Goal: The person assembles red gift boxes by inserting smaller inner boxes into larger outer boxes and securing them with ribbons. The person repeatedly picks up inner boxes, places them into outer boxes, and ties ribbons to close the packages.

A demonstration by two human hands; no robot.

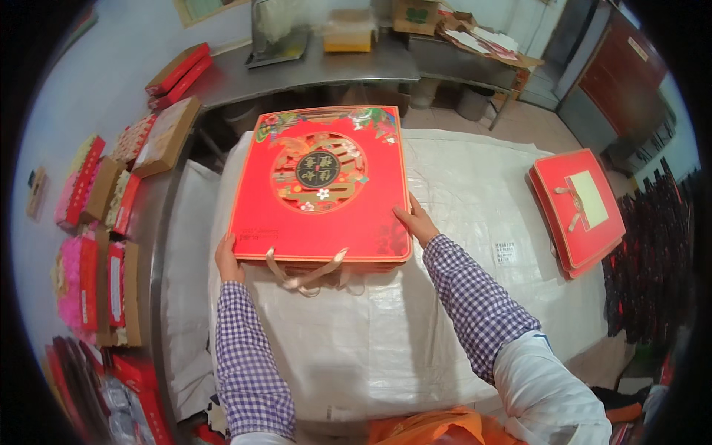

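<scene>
A large red gift box (326, 231) lies flat on the white-sheeted table, its lid decorated with flowers and a round dark medallion (317, 170). At its near left corner my left hand (228, 259) grips the edge. My right hand (417, 222) holds the right side, thumb on top and the other fingers partly hidden beside the box. A cream ribbon handle (308, 276) loops out from the near edge between my forearms.
Off to the right on the white sheet (452, 174) rests another red box (582, 204) with a ribbon and pale panel. Metal counters (356, 65) run along the back and left, carrying cartons and red boxes (178, 73). Dark stacked items (653, 259) stand at the right edge.
</scene>
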